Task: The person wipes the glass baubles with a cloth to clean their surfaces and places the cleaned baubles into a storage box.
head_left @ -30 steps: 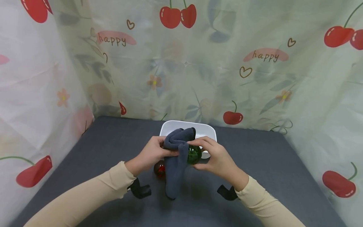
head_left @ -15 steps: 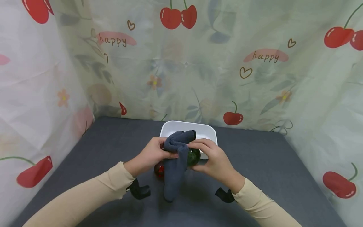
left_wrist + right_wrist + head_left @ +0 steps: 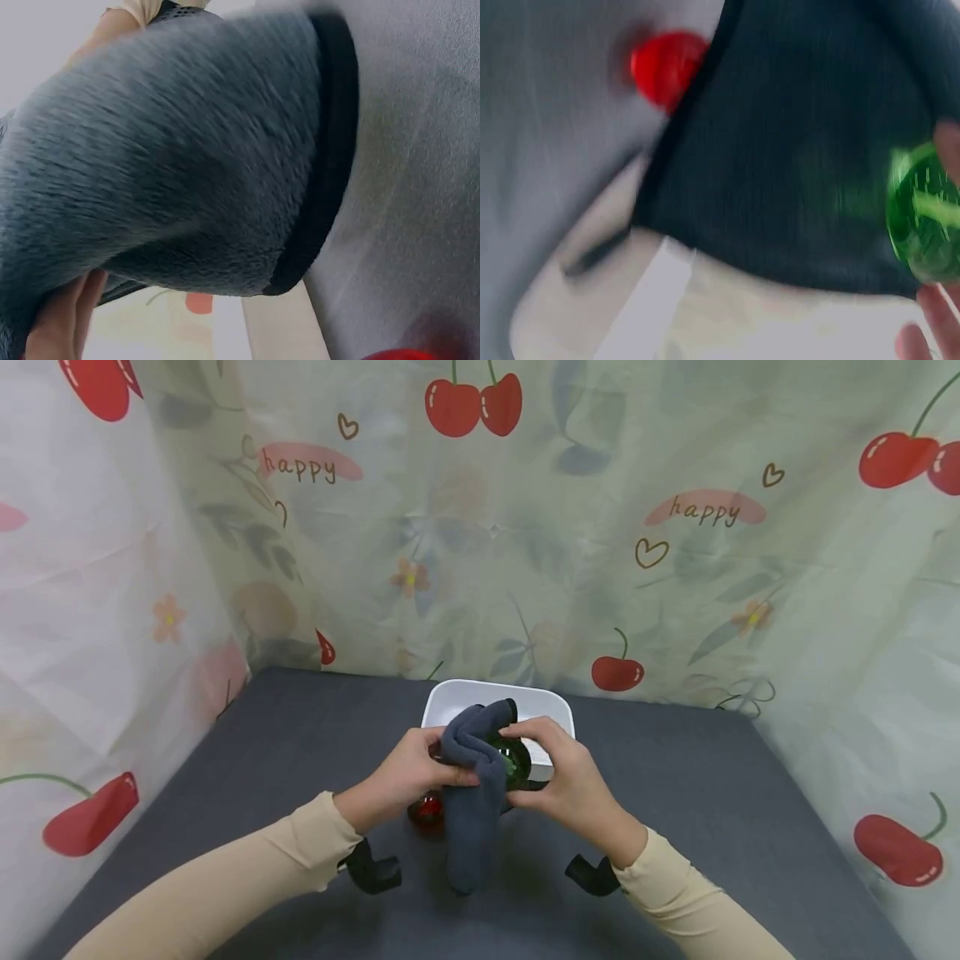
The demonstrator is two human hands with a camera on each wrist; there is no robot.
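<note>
My left hand (image 3: 405,777) pinches a folded dark grey plush cloth (image 3: 474,839) with black edging, which hangs down over the table. On its right, my right hand (image 3: 573,777) holds a shiny green see-through round object (image 3: 516,765) between thumb and fingers, against the cloth. The right wrist view shows this green object (image 3: 926,217) with a circular rim and pale streaks inside. A shiny red round object (image 3: 426,812) rests on the table below my left hand, partly covered by the cloth. In the left wrist view the cloth (image 3: 172,150) hides most of the hand.
Behind my hands stands a white rectangular tub (image 3: 442,693), partly hidden by them and the cloth. The dark grey tabletop (image 3: 322,718) ends at a cherry-print curtain (image 3: 495,568) on the back and sides. Black straps (image 3: 375,870) stick out near both wrists.
My left hand and the cloth have shifted slightly right, baring more of the red object. The green object has turned in my right hand, its fingers spreading slightly wider.
</note>
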